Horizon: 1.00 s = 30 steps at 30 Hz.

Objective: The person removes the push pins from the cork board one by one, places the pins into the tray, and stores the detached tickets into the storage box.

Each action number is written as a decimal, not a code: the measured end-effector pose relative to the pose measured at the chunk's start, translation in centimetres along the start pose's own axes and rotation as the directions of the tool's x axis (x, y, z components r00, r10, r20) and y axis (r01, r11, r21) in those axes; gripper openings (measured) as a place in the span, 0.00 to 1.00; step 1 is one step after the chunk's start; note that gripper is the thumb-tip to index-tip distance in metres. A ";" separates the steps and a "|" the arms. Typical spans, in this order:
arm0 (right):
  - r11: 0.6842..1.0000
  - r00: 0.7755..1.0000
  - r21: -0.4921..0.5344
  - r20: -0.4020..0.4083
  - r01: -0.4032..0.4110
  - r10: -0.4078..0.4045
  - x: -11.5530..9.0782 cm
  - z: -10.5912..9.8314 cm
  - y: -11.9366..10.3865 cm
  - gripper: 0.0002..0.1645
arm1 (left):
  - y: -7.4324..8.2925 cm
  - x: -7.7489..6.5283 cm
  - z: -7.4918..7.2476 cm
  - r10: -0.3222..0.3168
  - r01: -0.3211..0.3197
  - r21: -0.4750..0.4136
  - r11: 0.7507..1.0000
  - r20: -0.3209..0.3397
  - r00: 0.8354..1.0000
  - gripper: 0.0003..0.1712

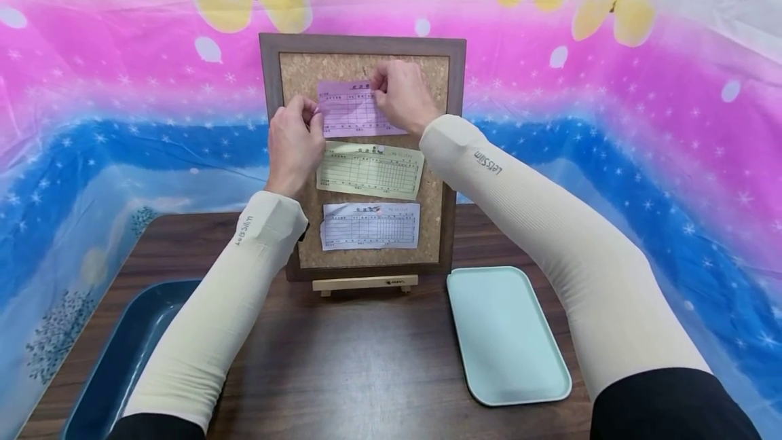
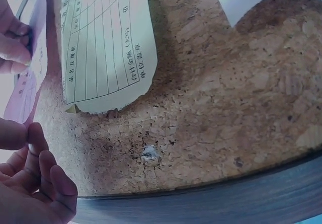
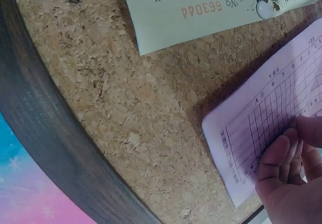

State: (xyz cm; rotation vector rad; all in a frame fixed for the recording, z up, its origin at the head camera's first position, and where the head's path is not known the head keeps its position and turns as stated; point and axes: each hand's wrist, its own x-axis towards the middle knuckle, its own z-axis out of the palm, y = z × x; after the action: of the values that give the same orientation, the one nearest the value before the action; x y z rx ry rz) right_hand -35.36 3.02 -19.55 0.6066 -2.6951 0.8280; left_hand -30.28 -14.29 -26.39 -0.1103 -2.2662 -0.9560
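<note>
A pink printed slip (image 1: 351, 113) lies against the upper cork of a framed corkboard (image 1: 310, 257). My left hand (image 1: 294, 144) pinches its left edge between thumb and forefinger; the other fingers curl loosely in the left wrist view. At the slip's upper middle, my right hand (image 1: 404, 92) has thumb and forefinger drawn together against the paper. Whatever sits between those fingertips is hidden. Below hangs a pale green slip (image 1: 366, 174), fixed by a white pushpin (image 3: 263, 10) near its top. A white slip (image 1: 369, 229) hangs lowest, slightly torn along its left edge.
The board leans on a small wooden easel (image 1: 365, 284) on a dark wood table (image 1: 342, 358). A light mint tray (image 1: 510, 338) stands at the right. A dark blue tray (image 1: 116, 352) is partly behind the left forearm. A patterned cloth (image 1: 580, 127) hangs behind.
</note>
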 end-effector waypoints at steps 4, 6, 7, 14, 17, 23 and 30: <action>0.999 1.000 0.026 0.008 0.019 -0.019 -0.2 -0.1 0.4 0.12 | 0.1 0.0 0.0 0.000 0.000 0.000 1.000 -0.006 1.000 0.08; 0.999 1.000 0.045 0.013 0.021 -0.021 -0.3 -0.2 0.5 0.13 | 0.1 0.0 0.0 -0.005 0.005 -0.005 1.000 -0.004 1.000 0.08; 0.998 1.000 0.054 0.016 0.021 -0.021 -0.3 -0.2 0.6 0.14 | 0.1 0.0 -0.1 -0.010 0.010 -0.010 1.000 -0.003 1.000 0.08; 0.998 0.999 0.043 -0.005 0.043 -0.042 -0.7 -0.7 1.1 0.10 | 0.0 0.2 -0.6 -0.041 0.041 -0.032 0.999 -0.008 0.999 0.08; 0.998 0.998 0.024 -0.020 0.061 -0.060 -1.0 -1.0 1.2 0.09 | 0.0 0.1 -0.9 -0.054 0.053 -0.045 0.998 -0.018 0.998 0.08; 0.994 0.993 0.005 -0.036 0.113 -0.112 -1.7 -1.7 1.7 0.07 | -0.3 -0.4 -1.9 -0.083 0.080 -0.061 0.995 -0.044 0.996 0.09; 0.984 0.985 0.050 -0.049 0.169 -0.166 -2.5 -2.3 3.0 0.06 | -0.7 -0.8 -3.0 -0.095 0.091 -0.070 0.993 -0.054 0.994 0.11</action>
State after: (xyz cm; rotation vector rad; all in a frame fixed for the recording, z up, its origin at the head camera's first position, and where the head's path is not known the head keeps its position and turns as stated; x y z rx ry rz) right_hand -34.31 7.40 -20.07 0.8051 -2.5471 0.8599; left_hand -28.23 -16.64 -25.78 -0.0065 -2.2028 -1.0716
